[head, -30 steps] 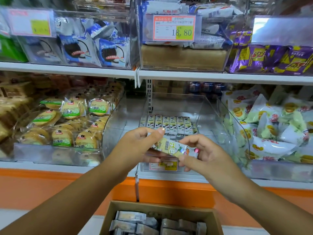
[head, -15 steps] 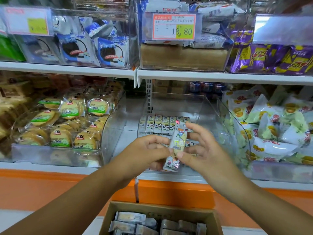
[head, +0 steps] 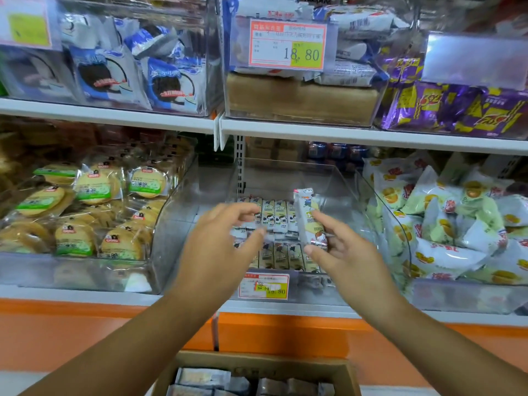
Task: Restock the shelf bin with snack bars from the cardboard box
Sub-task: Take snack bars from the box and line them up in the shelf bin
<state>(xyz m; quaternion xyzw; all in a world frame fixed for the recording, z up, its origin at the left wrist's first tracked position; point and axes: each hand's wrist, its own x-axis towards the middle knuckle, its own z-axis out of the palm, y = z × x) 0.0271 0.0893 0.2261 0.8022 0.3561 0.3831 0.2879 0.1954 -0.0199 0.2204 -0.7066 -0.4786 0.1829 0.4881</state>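
1. One snack bar (head: 310, 221) stands upright, pinched by the fingers (head: 331, 227) of the right hand (head: 351, 258); the left hand (head: 217, 247), just beside it, is loosely spread and holds nothing.
2. Beyond the fingers, the shelf bin (head: 337, 178) holds two rows of bars (head: 274, 215), with room left.
3. Below them, the cardboard box (head: 257, 364) holds more: roughly midway, I judge.

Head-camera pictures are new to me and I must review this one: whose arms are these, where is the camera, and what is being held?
There is no machine: a person wears a camera on the head, so you look down along both arms. The right hand pinches one snack bar, roughly upright, over the clear shelf bin, where rows of the same bars already lie. The left hand is beside it, fingers loose, holding nothing. At the bottom edge is the cardboard box with more packets.
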